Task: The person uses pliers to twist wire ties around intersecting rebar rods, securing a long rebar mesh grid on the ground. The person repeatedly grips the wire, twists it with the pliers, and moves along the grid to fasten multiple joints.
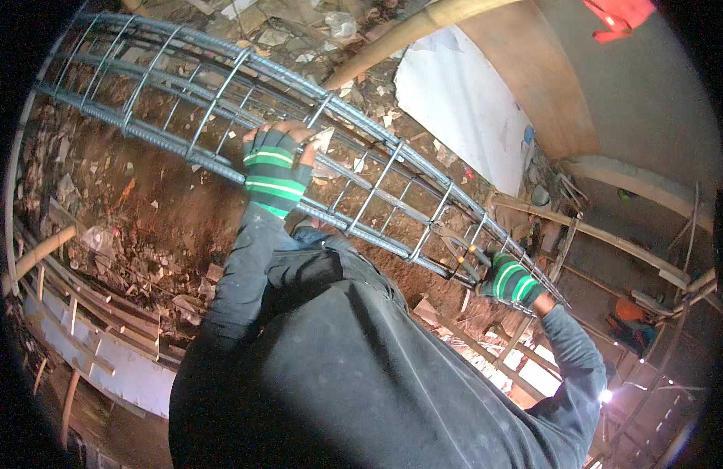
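A long rebar cage (389, 168) of ribbed steel bars and square stirrups runs slantwise from the upper left to the right. My left hand (277, 168), in a fingerless glove striped black and green, is closed over the cage's bars near its middle. Farther right, my right hand (511, 280) wears a matching glove and grips the handles of a pair of pincers (460, 248) with orange and black grips. Their jaws are at a stirrup crossing on the near bars; any wire between them is too small to make out. The right fingertips are partly hidden.
Brown soil (185, 227) strewn with rubble and scraps lies beneath the cage. A bamboo pole (412, 39) and a pale sheet (459, 102) are beyond it. Timber framing (596, 227) stands at the right; planks (115, 324) lie at the lower left. Something red (619, 16) shows at the top.
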A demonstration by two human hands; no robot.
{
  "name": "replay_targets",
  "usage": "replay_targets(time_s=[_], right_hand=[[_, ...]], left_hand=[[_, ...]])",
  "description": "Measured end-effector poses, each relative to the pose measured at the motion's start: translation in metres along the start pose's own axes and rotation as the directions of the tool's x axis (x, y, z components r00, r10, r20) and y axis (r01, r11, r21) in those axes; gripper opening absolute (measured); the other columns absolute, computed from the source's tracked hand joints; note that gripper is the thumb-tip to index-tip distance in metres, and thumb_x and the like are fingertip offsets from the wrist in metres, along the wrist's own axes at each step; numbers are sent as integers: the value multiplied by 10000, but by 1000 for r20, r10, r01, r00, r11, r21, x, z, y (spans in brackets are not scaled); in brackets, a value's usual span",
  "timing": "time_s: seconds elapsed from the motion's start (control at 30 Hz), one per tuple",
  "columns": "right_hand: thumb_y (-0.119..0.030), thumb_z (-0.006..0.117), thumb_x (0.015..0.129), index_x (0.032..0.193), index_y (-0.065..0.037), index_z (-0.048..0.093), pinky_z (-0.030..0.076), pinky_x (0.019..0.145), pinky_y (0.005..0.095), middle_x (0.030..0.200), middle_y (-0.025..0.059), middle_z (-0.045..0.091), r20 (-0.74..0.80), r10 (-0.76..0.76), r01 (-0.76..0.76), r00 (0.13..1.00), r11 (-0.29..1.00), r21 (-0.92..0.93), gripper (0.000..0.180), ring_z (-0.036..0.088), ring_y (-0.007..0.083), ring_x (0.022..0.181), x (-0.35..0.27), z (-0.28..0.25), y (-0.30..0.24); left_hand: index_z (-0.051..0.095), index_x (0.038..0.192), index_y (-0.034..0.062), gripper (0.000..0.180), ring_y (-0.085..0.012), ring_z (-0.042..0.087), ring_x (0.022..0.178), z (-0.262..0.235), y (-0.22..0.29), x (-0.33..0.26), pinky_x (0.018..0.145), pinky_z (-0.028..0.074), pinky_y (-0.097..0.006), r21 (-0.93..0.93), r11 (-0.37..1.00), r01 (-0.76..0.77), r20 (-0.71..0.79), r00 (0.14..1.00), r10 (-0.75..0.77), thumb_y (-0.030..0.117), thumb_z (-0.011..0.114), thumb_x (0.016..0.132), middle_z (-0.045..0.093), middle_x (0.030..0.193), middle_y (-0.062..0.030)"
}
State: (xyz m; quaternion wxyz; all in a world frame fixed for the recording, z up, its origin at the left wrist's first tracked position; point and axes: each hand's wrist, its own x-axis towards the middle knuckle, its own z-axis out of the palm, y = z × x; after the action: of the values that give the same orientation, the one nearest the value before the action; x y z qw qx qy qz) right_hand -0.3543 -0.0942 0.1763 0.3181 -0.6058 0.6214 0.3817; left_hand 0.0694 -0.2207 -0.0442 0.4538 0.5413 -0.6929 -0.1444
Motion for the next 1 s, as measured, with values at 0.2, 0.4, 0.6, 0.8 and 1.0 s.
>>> replay_targets(time_s=[0.2,0.4,0.6,0.8,1.0], right_hand=[[-273,676,817,1456,18,494,434,1008,521,1187,198,587,-576,-336,-171,745,739,-652,725,566,359,1148,-18,15,-19],[-237,658,830,1289,-33,609,481,761,474,1063,147,635,-387,-143,-125,911,798,-590,504,632,314,958,-6,-8,-19],[-189,581,904,1126,-71,651,469,667,444,1003,130,664,-406,-426,-88,808,595,-799,261,644,300,868,32,-44,-6],[-179,604,867,995,-40,704,484,613,484,790,178,685,-229,-311,44,922,673,-738,213,659,347,693,43,-54,4],[-170,649,859,1066,-42,710,498,616,537,770,220,675,-63,-315,264,947,875,-405,251,656,425,697,51,-37,39]], left_hand=[[737,1017,127,180,-315,612,1066,0,3,1,960,427,-510,-57,997,46,16,999,-45,235,753,875,699,1105,-79],[724,1060,153,193,-302,617,1081,-1,0,1,992,388,-490,-14,1000,-19,21,1000,19,227,733,881,697,1126,-62],[726,1026,151,158,-296,669,1057,1,-2,0,963,433,-477,12,1000,3,23,1000,-3,220,759,888,734,1075,-77],[732,1008,157,151,-280,667,1027,4,-4,-3,937,438,-467,5,1000,11,3,1000,-11,211,772,872,734,1063,-45],[737,1002,179,157,-254,647,1075,6,-5,-6,973,392,-449,49,998,49,-2,999,-49,218,777,856,720,1086,-26]])
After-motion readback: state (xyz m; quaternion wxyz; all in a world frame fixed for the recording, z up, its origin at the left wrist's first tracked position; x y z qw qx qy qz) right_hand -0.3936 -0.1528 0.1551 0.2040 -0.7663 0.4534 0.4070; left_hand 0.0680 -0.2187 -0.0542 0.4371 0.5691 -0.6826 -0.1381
